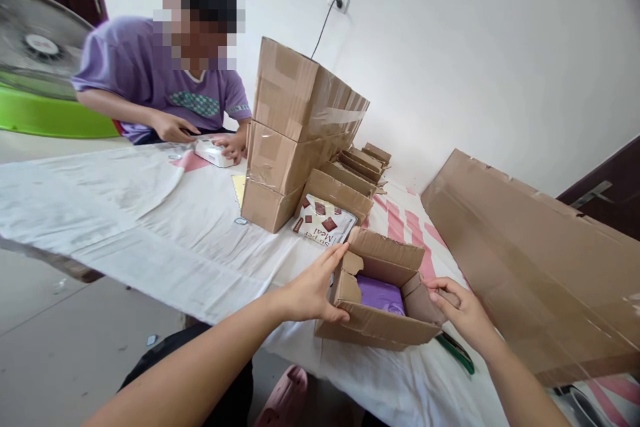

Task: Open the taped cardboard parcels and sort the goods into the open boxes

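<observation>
A small open cardboard box (380, 323) sits at the near edge of the table, with a purple packet (381, 293) inside. My left hand (313, 290) grips its left side, thumb along the front wall and fingers on the left flap. My right hand (463, 310) holds the box's right flap, fingers curled on it. A "Super Meal" packet (325, 225) lies just behind the box.
A stack of taped cardboard boxes (293, 133) stands mid-table, open boxes (350, 177) behind it. A large flat carton (540, 260) lies at the right. A green-handled tool (457, 351) lies by my right wrist. A person in a purple shirt (165, 80) handles a white device (214, 152). A fan (35, 40) stands far left.
</observation>
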Demonstrator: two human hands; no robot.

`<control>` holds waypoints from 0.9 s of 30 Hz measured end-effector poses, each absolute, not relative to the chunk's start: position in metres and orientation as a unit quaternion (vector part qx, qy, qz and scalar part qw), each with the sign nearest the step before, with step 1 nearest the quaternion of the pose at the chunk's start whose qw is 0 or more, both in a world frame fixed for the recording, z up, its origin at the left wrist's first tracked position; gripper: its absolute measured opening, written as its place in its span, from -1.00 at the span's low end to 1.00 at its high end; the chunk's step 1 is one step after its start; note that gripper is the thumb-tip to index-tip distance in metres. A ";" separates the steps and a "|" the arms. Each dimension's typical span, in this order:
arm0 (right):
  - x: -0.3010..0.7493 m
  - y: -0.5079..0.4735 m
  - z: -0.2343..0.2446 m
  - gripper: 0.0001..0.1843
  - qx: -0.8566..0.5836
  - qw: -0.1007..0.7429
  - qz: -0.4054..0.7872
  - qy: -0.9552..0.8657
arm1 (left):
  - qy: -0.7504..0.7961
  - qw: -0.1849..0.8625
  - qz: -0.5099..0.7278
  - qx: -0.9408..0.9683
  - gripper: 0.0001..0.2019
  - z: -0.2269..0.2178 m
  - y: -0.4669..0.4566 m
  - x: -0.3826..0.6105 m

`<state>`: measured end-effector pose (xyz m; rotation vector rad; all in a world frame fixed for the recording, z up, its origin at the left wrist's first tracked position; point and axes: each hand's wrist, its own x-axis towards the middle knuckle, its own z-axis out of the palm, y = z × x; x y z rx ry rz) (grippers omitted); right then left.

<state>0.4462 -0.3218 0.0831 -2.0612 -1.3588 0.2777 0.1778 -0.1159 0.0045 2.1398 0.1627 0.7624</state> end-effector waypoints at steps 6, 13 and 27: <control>0.470 -0.329 0.056 -0.50 -0.797 0.366 0.111 -0.468 | 0.071 0.427 0.297 0.851 0.31 0.006 -0.116 0.177; 0.439 -0.311 0.071 -0.50 -0.762 0.222 -0.018 -0.608 | 0.083 0.432 0.277 0.854 0.29 0.006 -0.116 0.176; 0.428 -0.275 0.074 -0.25 -0.769 0.075 0.060 -0.632 | 0.074 0.388 0.321 0.861 0.16 0.009 -0.120 0.172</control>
